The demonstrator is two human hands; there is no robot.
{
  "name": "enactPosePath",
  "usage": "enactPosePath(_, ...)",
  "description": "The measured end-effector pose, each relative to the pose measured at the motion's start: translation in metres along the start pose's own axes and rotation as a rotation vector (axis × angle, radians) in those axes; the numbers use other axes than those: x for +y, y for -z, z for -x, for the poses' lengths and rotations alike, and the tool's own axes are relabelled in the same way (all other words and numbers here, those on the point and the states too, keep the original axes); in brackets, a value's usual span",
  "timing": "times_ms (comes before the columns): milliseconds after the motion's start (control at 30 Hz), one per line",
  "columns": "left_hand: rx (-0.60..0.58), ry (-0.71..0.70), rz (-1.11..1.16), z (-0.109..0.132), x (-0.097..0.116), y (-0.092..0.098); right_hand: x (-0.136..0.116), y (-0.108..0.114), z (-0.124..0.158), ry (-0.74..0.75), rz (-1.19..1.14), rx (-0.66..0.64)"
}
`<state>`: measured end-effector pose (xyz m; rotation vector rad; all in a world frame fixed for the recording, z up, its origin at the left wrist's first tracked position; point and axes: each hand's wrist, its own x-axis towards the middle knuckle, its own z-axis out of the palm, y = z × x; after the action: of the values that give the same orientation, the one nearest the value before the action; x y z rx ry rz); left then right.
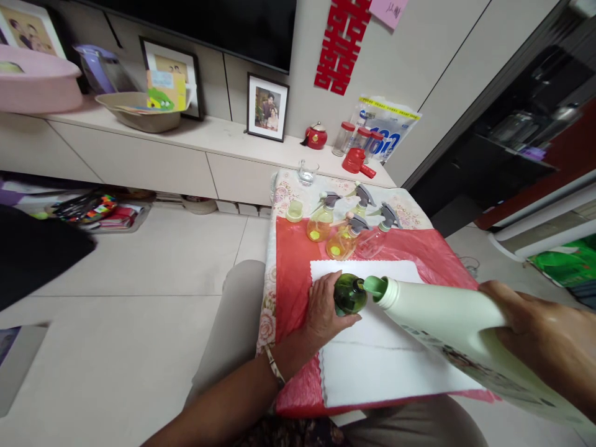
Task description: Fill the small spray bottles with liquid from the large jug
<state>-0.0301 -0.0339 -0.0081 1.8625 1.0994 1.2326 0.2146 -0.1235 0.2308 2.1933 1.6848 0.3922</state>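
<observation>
My left hand (325,308) is wrapped round a small dark green bottle (350,293) above a white scalloped cloth (372,366). The bottle tilts with its neck to the right. In my right hand (526,316) is a large pale green jug (447,310), tipped almost level. The jug's spout (374,286) meets the small bottle's opening; whether liquid flows I cannot tell. Beyond the cloth stand several clear spray bottles (321,220) with grey trigger heads, some holding yellowish liquid. A pale green cap (294,212) sits to their left.
A red plastic sheet (293,273) lies under the cloth on the table. At the table's far edge is a glass cup (307,172). Behind, a long cabinet (158,158) bears red-lidded jars (343,139), a red pot (316,135), a picture frame (267,107) and a pink basin (40,84).
</observation>
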Motion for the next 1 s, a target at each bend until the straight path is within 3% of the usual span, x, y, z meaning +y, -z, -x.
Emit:
enactPosePath(233, 0.002, -0.002, 0.004, 0.0001, -0.0018, -0.0018, -0.0035, 0.0075, 0.0001, -0.011, 0.034, -0.103)
enactPosePath(667, -0.011, 0.014, 0.013, 0.0003, -0.0022, -0.0017, -0.0026, 0.0027, 0.0019, 0.034, 0.055, -0.013)
enactPosePath(1000, -0.017, 0.015, 0.011, 0.0005, -0.0047, -0.0030, -0.0007, 0.0015, 0.0016, 0.031, 0.049, -0.013)
